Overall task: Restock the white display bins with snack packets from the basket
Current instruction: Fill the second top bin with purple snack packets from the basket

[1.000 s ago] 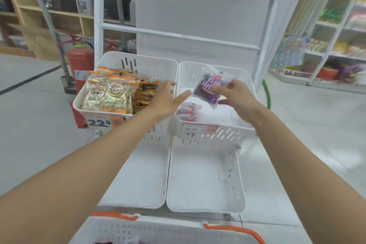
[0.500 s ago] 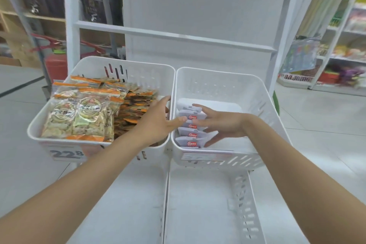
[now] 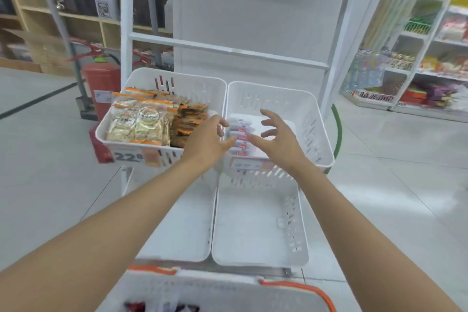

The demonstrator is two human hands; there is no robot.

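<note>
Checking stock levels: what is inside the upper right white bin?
A row of white packets with red labels stands along the left wall of the upper right bin. The left hand and right hand cover part of it, so the count is unclear.

Four white bins: at 12 o'clock the left upper bin [image 3: 202,88] and right upper bin [image 3: 316,119], beneath them the left lower bin [image 3: 182,223] and right lower bin [image 3: 253,230]. One basket [image 3: 228,289] at 6 o'clock. About five white packets [image 3: 239,138] in the right upper bin; two pale packets [image 3: 138,124] and an uncountable orange stack [image 3: 188,121] in the left. One fire extinguisher [image 3: 101,81] at 10 o'clock.
</note>
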